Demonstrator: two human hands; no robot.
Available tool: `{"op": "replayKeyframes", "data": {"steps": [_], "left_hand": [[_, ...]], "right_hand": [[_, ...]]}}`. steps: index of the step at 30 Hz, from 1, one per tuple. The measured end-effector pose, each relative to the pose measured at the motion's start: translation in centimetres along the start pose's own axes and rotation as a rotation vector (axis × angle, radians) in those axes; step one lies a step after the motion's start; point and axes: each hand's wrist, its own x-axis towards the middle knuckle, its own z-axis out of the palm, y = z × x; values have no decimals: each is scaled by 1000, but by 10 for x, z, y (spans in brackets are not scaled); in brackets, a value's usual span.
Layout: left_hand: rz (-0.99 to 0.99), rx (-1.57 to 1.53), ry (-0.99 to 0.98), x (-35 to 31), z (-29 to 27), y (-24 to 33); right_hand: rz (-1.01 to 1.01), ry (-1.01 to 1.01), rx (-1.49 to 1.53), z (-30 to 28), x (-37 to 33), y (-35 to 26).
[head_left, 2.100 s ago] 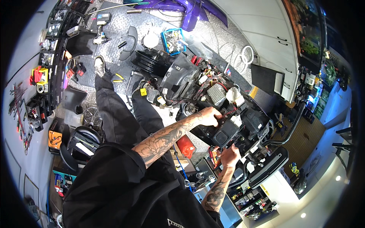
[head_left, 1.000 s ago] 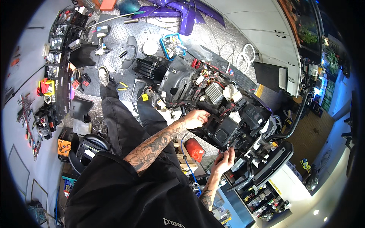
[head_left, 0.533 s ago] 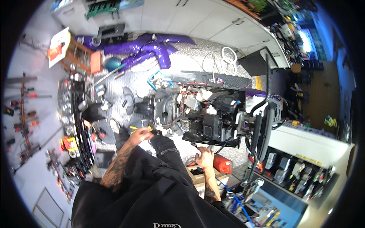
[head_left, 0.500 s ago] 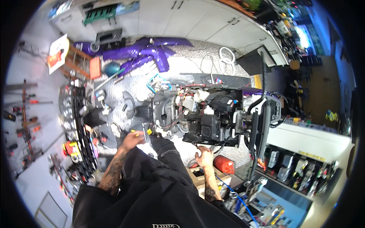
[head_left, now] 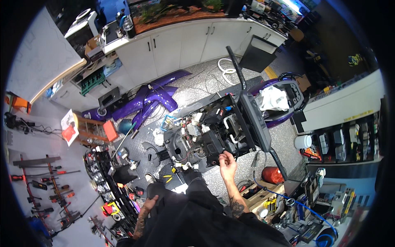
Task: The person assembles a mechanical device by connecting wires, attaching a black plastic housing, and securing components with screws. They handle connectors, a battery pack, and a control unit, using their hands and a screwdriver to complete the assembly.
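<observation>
A partly stripped motor vehicle with bare wiring and black plastic parts stands before me; its black box-shaped cover (head_left: 212, 145) faces up. My right hand (head_left: 227, 164) reaches to the near edge of that cover, fingers curled together against it; whatever they pinch is too small to make out. My left hand (head_left: 151, 202) rests at my left thigh, fingers laid along the dark trouser leg, holding nothing that I can see. Yellow-handled tools (head_left: 168, 178) lie on the floor ahead of my legs. A grey and black rack with bars (head_left: 253, 119) rises at the vehicle's right end.
Purple body panels (head_left: 144, 99) lie on the floor near white cabinets (head_left: 177, 45). At my right are a wooden box (head_left: 263, 193), a red canister (head_left: 273, 175) and a blue hose (head_left: 300, 202). Tool racks (head_left: 49, 189) line the left wall; a wooden stool (head_left: 88, 127) stands far left.
My view has swung, showing more of the cabinets. My right hand has moved up onto the vehicle's near edge. The left hand has drawn back from the vehicle to my thigh.
</observation>
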Motion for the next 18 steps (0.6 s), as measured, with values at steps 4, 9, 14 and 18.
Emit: {"op": "replayKeyframes", "data": {"steps": [4, 9, 14, 18], "left_hand": [[85, 92, -41, -86, -50, 115], [211, -440, -124, -92, -125, 149], [439, -635, -47, -66, -167, 130], [205, -661, -105, -22, -182, 81]], "right_hand": [[13, 23, -2, 17, -6, -30], [-195, 307, -349, 48, -1, -13], [-60, -29, -369, 67, -98, -38], [136, -320, -620, 39, -210, -23]]}}
